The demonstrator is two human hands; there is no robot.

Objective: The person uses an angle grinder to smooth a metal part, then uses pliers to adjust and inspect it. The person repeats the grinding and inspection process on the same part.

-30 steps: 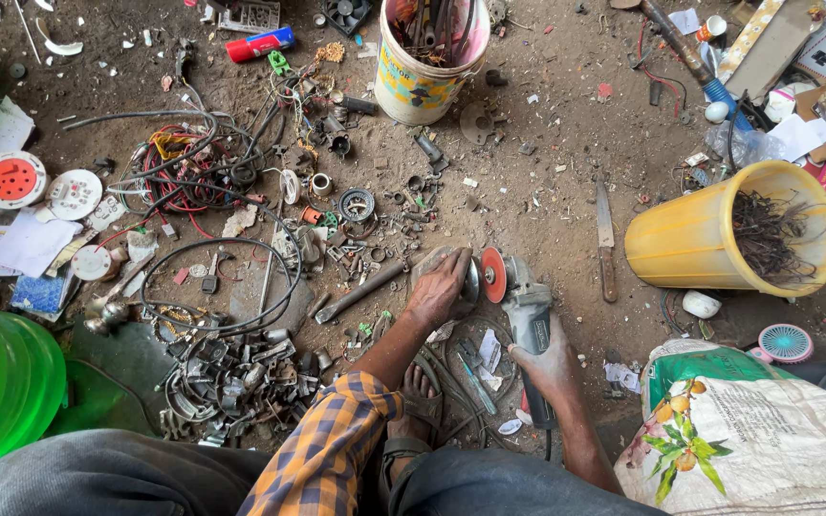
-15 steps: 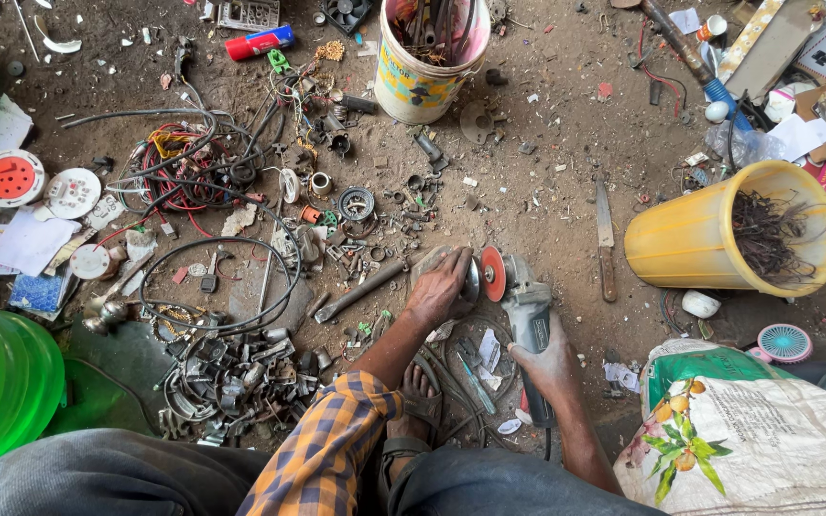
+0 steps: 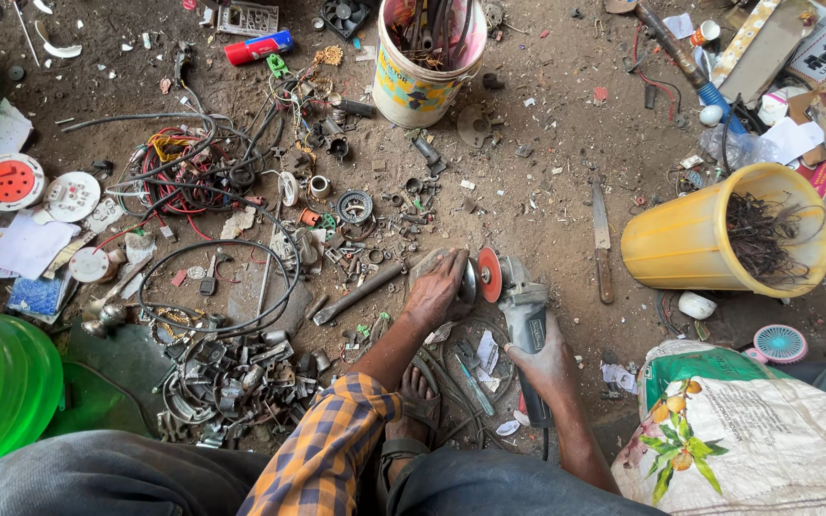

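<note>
Holding small metal piece (image 3: 429,266) under left hand (image 3: 437,291), pressed to ground; right hand (image 3: 539,355) clamped on angle grinder (image 3: 520,304). Keep fingers clear of orange disc (image 3: 489,275); feed lightly.

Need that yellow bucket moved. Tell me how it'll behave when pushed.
The yellow bucket already lies tilted on its side, so it would probably roll. Thin plastic suggests it's light, and the dark wire scraps could spill from its open mouth.
</note>
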